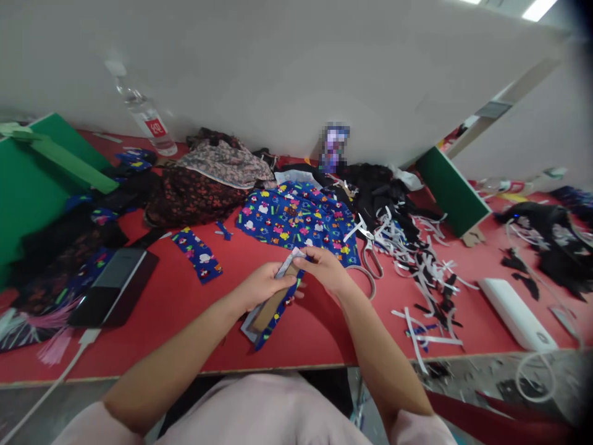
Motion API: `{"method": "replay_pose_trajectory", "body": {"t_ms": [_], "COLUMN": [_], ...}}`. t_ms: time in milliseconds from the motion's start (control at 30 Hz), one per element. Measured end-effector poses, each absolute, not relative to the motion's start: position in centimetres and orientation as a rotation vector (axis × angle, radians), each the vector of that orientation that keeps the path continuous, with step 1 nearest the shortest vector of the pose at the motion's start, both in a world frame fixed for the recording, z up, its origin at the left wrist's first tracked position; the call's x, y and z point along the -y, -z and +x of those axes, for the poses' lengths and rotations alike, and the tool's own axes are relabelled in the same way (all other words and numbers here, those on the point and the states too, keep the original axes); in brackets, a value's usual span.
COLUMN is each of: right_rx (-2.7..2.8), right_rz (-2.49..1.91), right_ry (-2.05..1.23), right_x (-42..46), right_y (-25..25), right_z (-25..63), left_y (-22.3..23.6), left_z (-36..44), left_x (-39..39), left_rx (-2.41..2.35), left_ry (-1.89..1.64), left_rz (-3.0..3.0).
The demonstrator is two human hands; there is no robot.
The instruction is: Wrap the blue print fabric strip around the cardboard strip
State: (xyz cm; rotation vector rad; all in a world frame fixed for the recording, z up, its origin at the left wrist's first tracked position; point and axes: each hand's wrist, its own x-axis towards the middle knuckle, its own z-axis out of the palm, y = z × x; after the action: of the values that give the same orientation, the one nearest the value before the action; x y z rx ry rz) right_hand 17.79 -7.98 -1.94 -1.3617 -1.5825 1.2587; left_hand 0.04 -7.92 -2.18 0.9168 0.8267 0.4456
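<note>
Two-handed hold on one cloth-edged brown strip (272, 311)!

Held it aslant over the near part of the red table (185, 337), close to the body, presumably for an easy view along its length. Gripped the middle with the left hand (265, 284), thumb laid across the brown face, probably against slipping. Pinched the upper end with the right hand (324, 270), likely to press the layers together. Spared neither hand, then!

Moving outward: had a short blue strip (199, 254) lying flat to the left, and scissors (368, 238) just beyond the right forearm, seemingly for a quick reach. Left of those, spotted a black device (104, 290) with a white cable; far right, a white power bank (516, 315). Met a tangle of black and white scraps (430, 272) on the right, perhaps set aside for working space.

Farther on, found blue patterned cloth (296, 213) spread out, dark floral fabric (199, 198) heaped beside it, and a clear bottle (148, 123) near the pale wall (259, 62). Noted a blurred-out screen (334, 147) propped there, a green panel (451, 191) to the right, and overhead, a bright ceiling light (540, 8).
</note>
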Motion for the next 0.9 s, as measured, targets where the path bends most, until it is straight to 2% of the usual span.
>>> {"method": "replay_pose_trajectory", "body": {"t_ms": [267, 467, 533, 700, 900], "right_rx": [1.521, 1.518, 1.494, 1.623, 1.714], "right_rz": [-1.445, -1.410, -1.418, -1.382, -1.284], "right_ry": [-1.145, -1.186, -1.029, -0.396, -0.329], "right_x": [8.6, 8.6, 8.9, 10.9, 11.7], "right_y": [2.9, 3.3, 3.0, 1.0, 0.0], "right_z": [18.0, 17.8, 17.5, 15.9, 14.3], "left_y": [2.7, 2.9, 2.7, 2.3, 1.9], "left_z": [0.2, 0.3, 0.3, 0.6, 0.9], "left_x": [8.6, 9.3, 9.5, 9.9, 11.3], "left_rx": [-0.854, -0.892, -0.914, -0.932, -0.767], "left_ry": [-0.552, -0.623, -0.683, -0.880, -0.924], "left_rz": [0.932, 0.961, 0.966, 0.871, 0.855]}}
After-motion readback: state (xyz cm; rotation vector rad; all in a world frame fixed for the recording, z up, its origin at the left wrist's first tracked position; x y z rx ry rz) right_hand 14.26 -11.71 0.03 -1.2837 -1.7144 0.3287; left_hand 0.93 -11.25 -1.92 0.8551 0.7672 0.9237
